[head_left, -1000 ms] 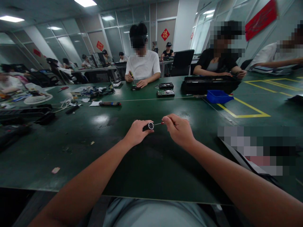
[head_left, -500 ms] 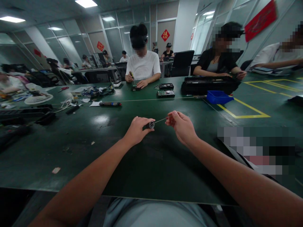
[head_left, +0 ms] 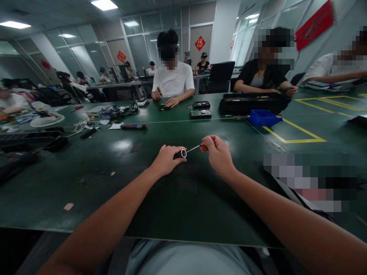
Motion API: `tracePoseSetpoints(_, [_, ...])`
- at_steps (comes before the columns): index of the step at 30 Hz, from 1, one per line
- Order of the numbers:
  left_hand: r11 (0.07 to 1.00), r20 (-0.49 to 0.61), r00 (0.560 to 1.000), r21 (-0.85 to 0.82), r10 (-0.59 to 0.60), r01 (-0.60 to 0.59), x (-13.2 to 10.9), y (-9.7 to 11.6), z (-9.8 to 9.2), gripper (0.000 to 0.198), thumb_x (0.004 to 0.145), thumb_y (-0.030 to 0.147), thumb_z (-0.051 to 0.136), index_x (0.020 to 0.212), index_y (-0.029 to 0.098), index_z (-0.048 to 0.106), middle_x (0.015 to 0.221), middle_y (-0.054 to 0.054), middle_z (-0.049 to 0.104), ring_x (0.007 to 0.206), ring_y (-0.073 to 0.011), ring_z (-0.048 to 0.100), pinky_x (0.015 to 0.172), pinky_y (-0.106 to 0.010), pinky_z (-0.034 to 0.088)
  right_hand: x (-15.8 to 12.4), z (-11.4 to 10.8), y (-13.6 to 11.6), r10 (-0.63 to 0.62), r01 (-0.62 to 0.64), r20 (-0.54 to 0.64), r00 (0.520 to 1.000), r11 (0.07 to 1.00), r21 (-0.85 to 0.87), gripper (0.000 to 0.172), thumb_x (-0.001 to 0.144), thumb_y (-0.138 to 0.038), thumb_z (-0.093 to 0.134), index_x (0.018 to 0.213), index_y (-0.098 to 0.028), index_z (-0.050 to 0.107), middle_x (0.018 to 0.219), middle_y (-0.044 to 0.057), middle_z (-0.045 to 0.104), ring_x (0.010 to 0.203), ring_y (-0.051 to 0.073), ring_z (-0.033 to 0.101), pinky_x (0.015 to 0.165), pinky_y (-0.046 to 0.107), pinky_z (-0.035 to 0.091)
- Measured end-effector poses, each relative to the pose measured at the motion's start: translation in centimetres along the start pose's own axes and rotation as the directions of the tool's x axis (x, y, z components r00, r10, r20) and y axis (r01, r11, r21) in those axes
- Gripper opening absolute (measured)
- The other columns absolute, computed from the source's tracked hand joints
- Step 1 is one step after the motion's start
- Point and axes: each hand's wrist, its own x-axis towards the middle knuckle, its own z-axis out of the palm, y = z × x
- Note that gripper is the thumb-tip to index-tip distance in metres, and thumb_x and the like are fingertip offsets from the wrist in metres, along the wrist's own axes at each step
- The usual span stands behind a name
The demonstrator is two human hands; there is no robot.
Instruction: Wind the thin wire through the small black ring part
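Note:
My left hand point(head_left: 165, 159) is closed round a small black cylinder with a silver ring end point(head_left: 183, 153), held just above the dark green table point(head_left: 120, 179). My right hand point(head_left: 218, 154) pinches the red-tipped handle of a thin metal tool point(head_left: 194, 148). The tool's tip points down-left and meets the cylinder's ring end. Both hands hover over the middle of the table, a short way in from my edge.
A blue bin point(head_left: 264, 117) and a long black tray point(head_left: 252, 101) stand at the right. Circuit boards point(head_left: 200, 113), a screwdriver point(head_left: 133, 126) and cables point(head_left: 114, 110) lie across the far side. People sit opposite and at both sides. Yellow tape point(head_left: 298, 131) marks the right part.
My right hand has lifted and tilted the thin tool, from lying level with the cylinder's end to slanting down into it. My left hand has hardly moved.

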Motion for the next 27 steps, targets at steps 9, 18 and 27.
tracePoseSetpoints(9, [0.998, -0.034, 0.999, -0.052, -0.024, 0.022, -0.1, -0.1, 0.3, 0.038, 0.089, 0.037, 0.068, 0.125, 0.026, 0.063, 0.125, -0.004, 0.068, 0.114, -0.0254, 0.059, 0.111, -0.053, 0.03, -0.1, -0.4, -0.5, -0.058, 0.061, 0.035, 0.998, 0.992, -0.108, 0.025, 0.095, -0.042, 0.049, 0.091, -0.021, 0.06, 0.078, 0.005, 0.07, 0.071, 0.019, 0.066, 0.07, 0.035, 0.051])
tracePoseSetpoints(18, [0.998, -0.064, 0.997, -0.046, -0.033, 0.031, -0.3, 0.2, -0.1, 0.04, 0.09, 0.04, 0.067, 0.127, 0.027, 0.063, 0.121, -0.004, 0.069, 0.109, -0.0267, 0.061, 0.108, -0.052, 0.035, 0.1, -0.6, -0.3, -0.03, 0.03, 0.055, 0.998, 1.0, -0.008, 0.025, 0.093, -0.042, 0.052, 0.09, -0.019, 0.061, 0.079, 0.005, 0.07, 0.072, 0.019, 0.066, 0.072, 0.037, 0.053])
tracePoseSetpoints(27, [0.998, -0.067, 0.998, -0.057, -0.013, 0.01, -0.2, 0.2, 0.0, 0.04, 0.089, 0.039, 0.068, 0.127, 0.026, 0.062, 0.122, -0.006, 0.069, 0.112, -0.0258, 0.061, 0.105, -0.049, 0.037, -0.3, -0.6, -1.1, -0.042, 0.049, 0.047, 0.998, 0.988, -0.144, 0.027, 0.094, -0.044, 0.052, 0.088, -0.02, 0.064, 0.076, 0.005, 0.071, 0.069, 0.018, 0.066, 0.067, 0.034, 0.05])
